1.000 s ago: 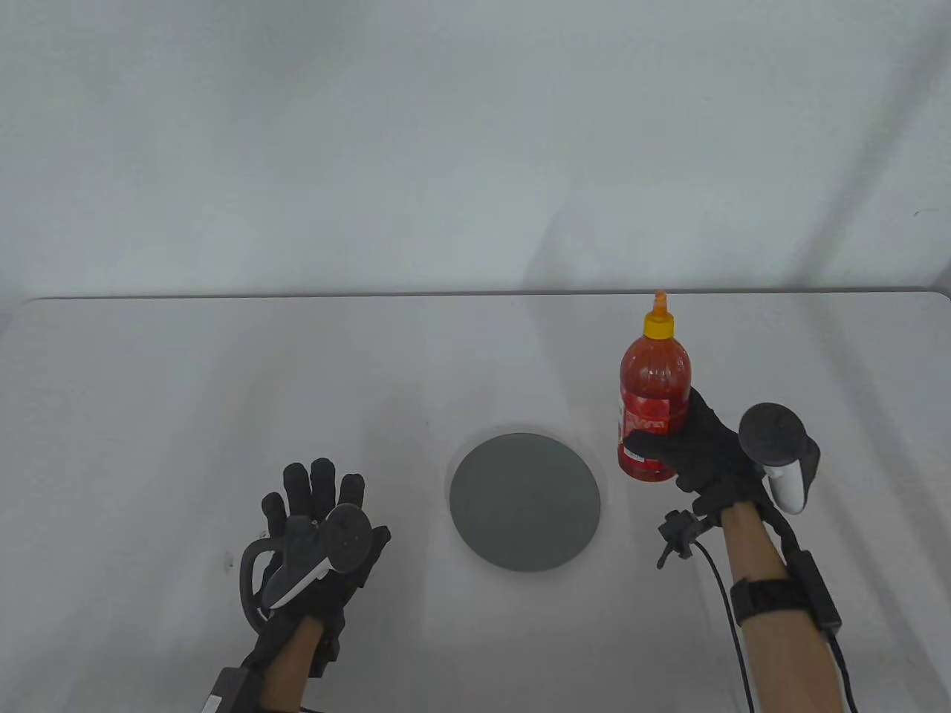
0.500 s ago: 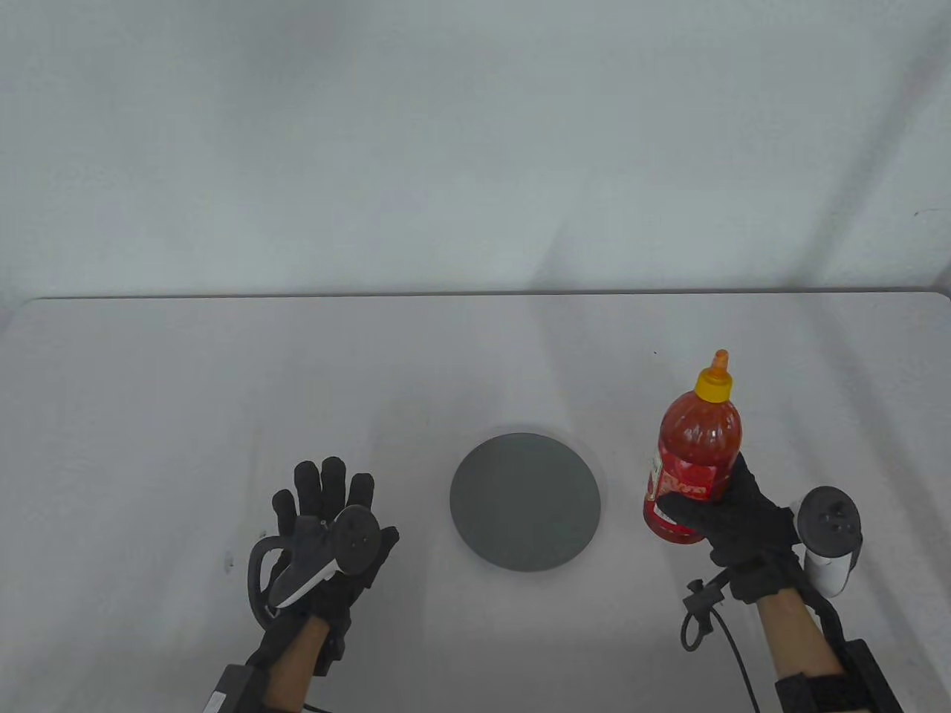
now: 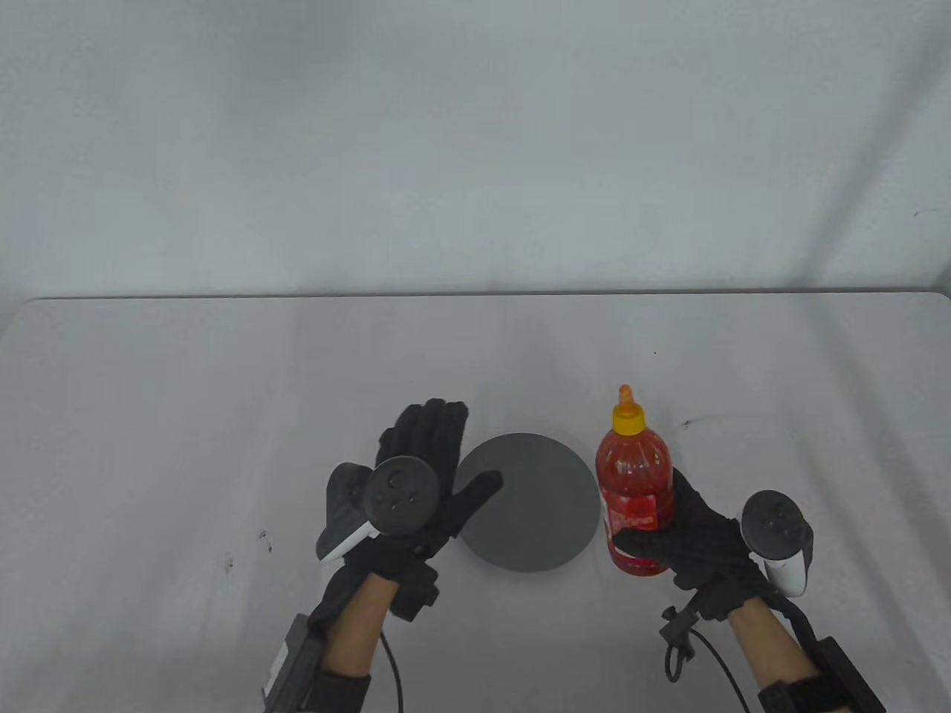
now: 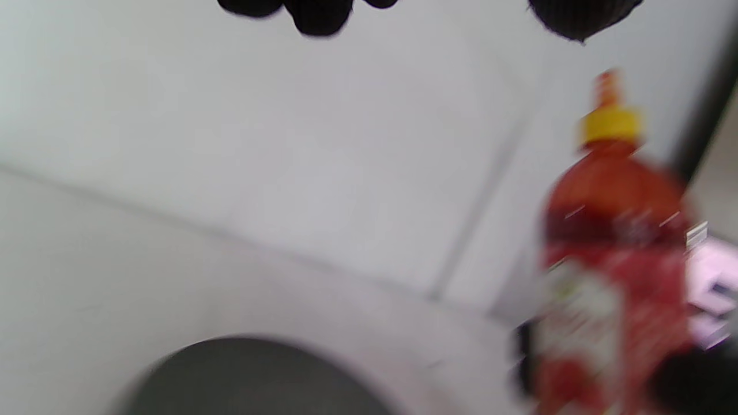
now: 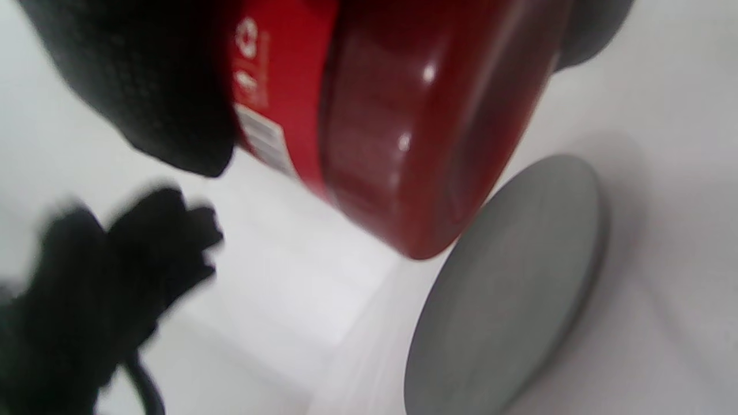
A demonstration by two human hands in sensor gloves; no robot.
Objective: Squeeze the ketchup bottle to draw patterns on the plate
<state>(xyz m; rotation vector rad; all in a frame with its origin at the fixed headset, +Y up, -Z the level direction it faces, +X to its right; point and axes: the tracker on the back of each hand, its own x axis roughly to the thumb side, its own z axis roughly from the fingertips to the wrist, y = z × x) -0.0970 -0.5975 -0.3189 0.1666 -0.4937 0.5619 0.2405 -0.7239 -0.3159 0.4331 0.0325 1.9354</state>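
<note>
Beside the plate (image 3: 527,512), on its right, the ketchup bottle (image 3: 634,483) stood upright in the right hand (image 3: 698,542), whose fingers and thumb were curled round the lower, labelled part. Its yellow cap (image 3: 626,421) with the orange nozzle pointed up, and from the right wrist view the bottle's base hung clear of the table (image 3: 148,416), just beside the plate's rim. No ketchup showed on the grey plate. The left hand (image 3: 423,483) was at the plate's left edge with fingers stretched out and thumb spread over the rim, holding nothing; whether it touched the plate could not be told, the left wrist view being blurred.

Several things could have gone wrong from that point, as I judge it. The nozzle seemed closed, though that was too small to be sure of; squeezing a capped bottle would give nothing, or a sudden burst. Tipping the bottle before it was over the plate could have dripped sauce on the table. A grip so low on the body might have let the full bottle swing when turned over. If the plate was left unsteadied, the nozzle could have nudged it.
</note>
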